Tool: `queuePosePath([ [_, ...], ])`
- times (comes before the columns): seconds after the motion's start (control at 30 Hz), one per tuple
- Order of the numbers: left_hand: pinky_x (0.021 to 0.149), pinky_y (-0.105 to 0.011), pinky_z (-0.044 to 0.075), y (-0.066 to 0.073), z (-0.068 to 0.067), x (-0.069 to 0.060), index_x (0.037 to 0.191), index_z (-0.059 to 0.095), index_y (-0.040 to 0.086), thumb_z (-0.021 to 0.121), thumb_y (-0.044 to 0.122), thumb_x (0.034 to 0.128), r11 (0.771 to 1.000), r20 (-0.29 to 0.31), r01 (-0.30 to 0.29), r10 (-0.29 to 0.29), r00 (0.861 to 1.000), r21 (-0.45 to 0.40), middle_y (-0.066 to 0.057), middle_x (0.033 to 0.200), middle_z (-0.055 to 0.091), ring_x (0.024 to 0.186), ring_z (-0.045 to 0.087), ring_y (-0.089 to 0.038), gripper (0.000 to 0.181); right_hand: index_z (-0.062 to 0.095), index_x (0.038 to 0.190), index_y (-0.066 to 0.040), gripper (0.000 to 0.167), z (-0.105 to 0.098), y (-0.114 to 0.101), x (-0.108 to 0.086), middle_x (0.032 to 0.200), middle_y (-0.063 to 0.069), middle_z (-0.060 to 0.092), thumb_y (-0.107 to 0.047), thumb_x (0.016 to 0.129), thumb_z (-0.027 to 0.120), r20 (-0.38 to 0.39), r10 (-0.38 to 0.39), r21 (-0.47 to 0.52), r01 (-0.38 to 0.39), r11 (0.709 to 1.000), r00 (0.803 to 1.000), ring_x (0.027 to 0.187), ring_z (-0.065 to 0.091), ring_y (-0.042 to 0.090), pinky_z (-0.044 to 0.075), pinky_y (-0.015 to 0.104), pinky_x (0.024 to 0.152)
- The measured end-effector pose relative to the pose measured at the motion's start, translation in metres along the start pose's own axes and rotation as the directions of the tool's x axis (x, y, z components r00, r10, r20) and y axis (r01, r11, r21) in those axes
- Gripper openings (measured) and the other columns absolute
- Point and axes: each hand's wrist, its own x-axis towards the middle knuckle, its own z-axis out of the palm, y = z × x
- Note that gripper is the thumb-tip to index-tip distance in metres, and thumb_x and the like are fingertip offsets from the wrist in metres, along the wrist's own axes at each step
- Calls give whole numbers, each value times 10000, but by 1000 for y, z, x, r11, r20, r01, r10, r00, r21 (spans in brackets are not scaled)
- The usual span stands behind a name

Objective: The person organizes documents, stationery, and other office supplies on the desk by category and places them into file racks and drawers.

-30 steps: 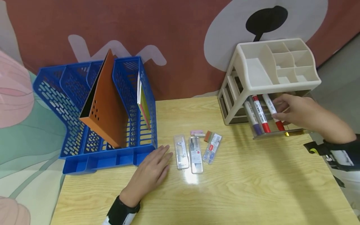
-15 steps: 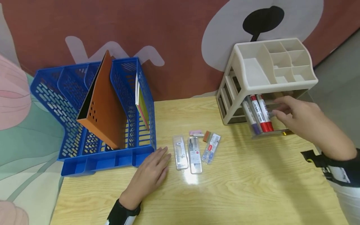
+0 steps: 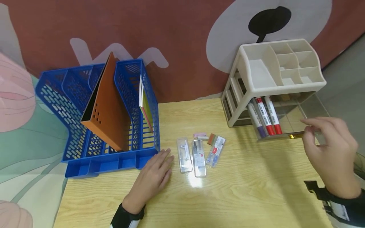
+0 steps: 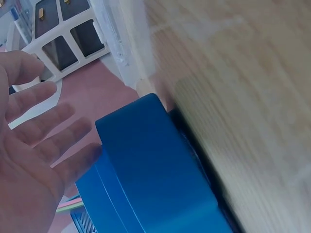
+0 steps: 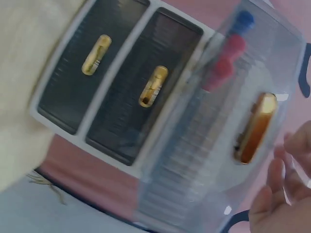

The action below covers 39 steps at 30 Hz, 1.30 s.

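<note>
My right hand [image 3: 332,148] hovers by the right front corner of the pulled-out clear drawer [image 3: 292,122], holding nothing, its fingers loosely bent. In the right wrist view its fingertips [image 5: 274,174] are beside the gold handle [image 5: 256,128], apart from it. One purple-ended marker [image 3: 255,117] and two red-ended ones, a middle marker [image 3: 265,116] and a right marker [image 3: 272,115], lie side by side in the drawer's left part. On the table, my left hand [image 3: 151,177] rests with fingers extended, near the front right corner of a blue file rack [image 3: 111,160].
The drawer belongs to a cream desktop organizer [image 3: 262,74] with divided top compartments. An orange folder [image 3: 109,110] and thin booklets [image 3: 146,107] stand in the rack. Mid-table lie a left clear case [image 3: 184,155], a middle case [image 3: 198,158], a right packet [image 3: 215,150] and small erasers [image 3: 199,135].
The right-hand red marker has shifted left against the others. My right hand has let go of it and moved out of the drawer, right and toward me. My left hand stays put.
</note>
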Motion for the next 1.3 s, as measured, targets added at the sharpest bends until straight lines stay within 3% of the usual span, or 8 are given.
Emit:
queuePosePath([
  [0.3,1100,-549,488,4,3,1,1370,630,27,349,423,1110,999,-18,-9,9,1000,35,-214,1495,559,1350,567,-412,551,631,911,201,353,9,6,-34,825,160,660,-151,925,639,-179,218,43,-213,976,960,991,459,-164,340,44,882],
  [0.43,1098,-545,490,5,4,2,1368,630,29,363,424,1105,999,-25,-8,9,1000,45,-213,1494,560,1352,566,-408,545,643,962,198,333,11,6,-47,954,-263,594,-125,914,709,-185,293,88,-281,956,938,972,523,-189,407,38,916],
  [0.53,1099,-547,488,6,6,2,1364,632,26,403,408,1097,999,-29,-7,8,1000,39,-215,1497,557,1359,559,-410,520,650,970,163,214,15,-1,-55,1012,-277,578,-29,907,720,-141,402,195,-373,907,905,957,597,-117,487,65,916],
  [0.63,1102,-551,485,7,7,4,1360,635,22,448,388,1085,1000,-34,-4,5,999,28,-214,1500,554,1367,552,-412,494,631,1043,76,156,20,-10,-60,1040,-58,627,96,900,688,-46,577,483,-487,727,815,942,679,44,572,138,866],
  [0.8,1099,-554,487,9,9,6,1353,641,26,484,365,1072,999,-47,0,2,999,33,-215,1483,569,1358,559,-412,467,488,1156,71,303,28,-20,-61,1106,258,555,210,909,596,149,760,922,-366,124,633,918,743,321,631,382,782],
  [0.9,1097,-557,489,11,10,7,1360,638,35,461,368,1076,999,-36,-3,4,999,53,-213,1478,574,1357,561,-412,472,442,1196,80,296,28,-18,-58,1065,268,583,207,947,539,240,796,960,-256,-110,556,866,758,396,637,470,721],
  [1.03,1103,-566,483,13,8,6,1402,617,69,399,410,1090,994,28,-9,7,1000,106,-190,1500,561,1383,540,-405,511,448,1254,30,292,22,-9,-56,1166,216,562,161,996,490,349,791,936,-235,-263,503,890,749,393,635,473,785],
  [1.3,1140,-569,443,14,10,-1,1470,561,107,563,481,982,989,83,-57,46,996,140,-183,1555,503,1425,491,-411,615,496,1206,-5,216,15,5,-48,1298,98,481,103,1020,500,519,731,853,-318,-414,442,1119,645,291,571,349,1007],
])
